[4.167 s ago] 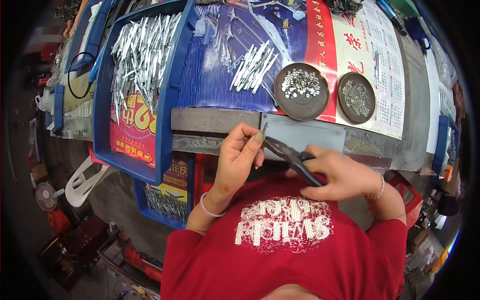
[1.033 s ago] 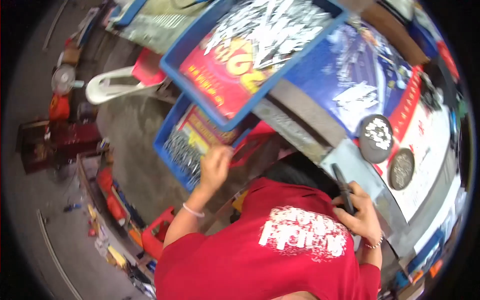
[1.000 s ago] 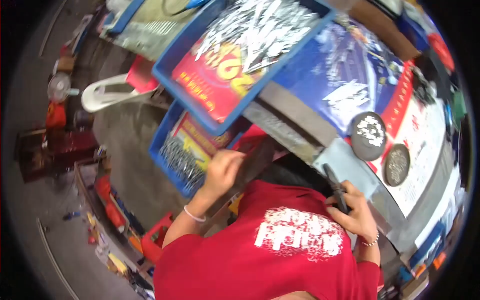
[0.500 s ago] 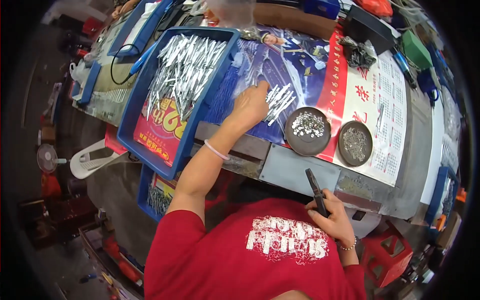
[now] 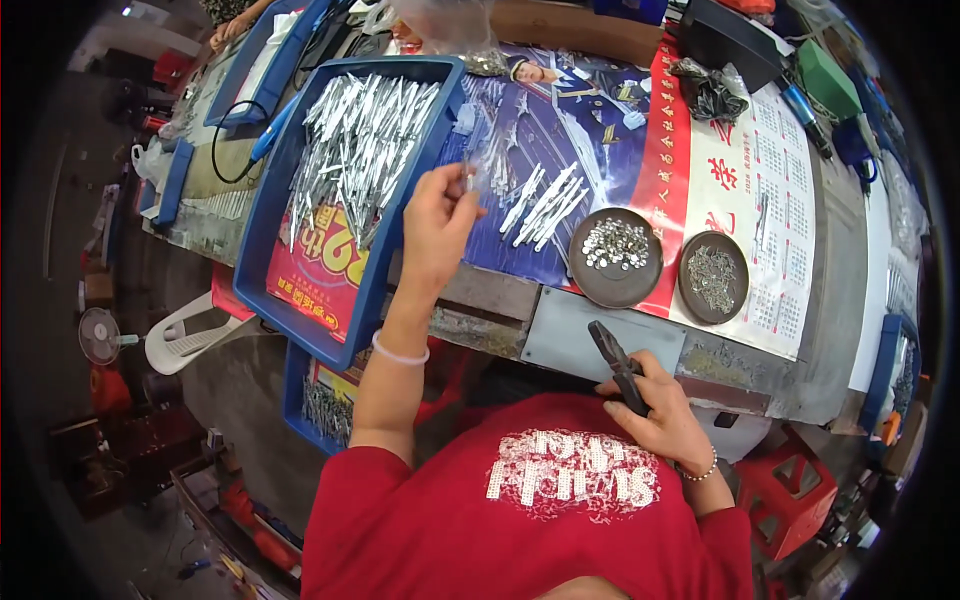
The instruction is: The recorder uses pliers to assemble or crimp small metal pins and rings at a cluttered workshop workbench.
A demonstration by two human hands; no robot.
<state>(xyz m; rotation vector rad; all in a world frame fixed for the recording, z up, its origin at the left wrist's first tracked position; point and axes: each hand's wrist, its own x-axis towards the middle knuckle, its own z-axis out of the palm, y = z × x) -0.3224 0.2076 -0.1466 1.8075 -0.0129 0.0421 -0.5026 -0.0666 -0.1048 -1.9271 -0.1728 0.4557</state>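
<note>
My left hand (image 5: 438, 228) is raised by the right rim of a blue tray (image 5: 372, 285), its fingers closed in a pinch. A small greyish thing shows at the fingertips, too blurred to name. To the right of that hand, a small group of slim silvery metal strips (image 5: 548, 212) lies on a printed poster (image 5: 590, 150). More such strips (image 5: 365, 140) fill the tray's far part. Close to my body, my right hand (image 5: 660, 415) is wrapped round dark-handled pliers (image 5: 618, 366), their jaws pointing up and left over the table's front edge.
Two round dark dishes stand on the poster: one (image 5: 617, 284) holds small shiny round pieces, the other (image 5: 713, 312) fine metal bits. A grey metal plate (image 5: 600, 335) lies at the front edge. A red stool (image 5: 785, 490) stands below right, another blue tray (image 5: 318, 405) below left.
My left hand has drawn back leftward from the metal strips toward the tray, uncovering them. My right hand keeps the pliers, now tilted a little further left.
</note>
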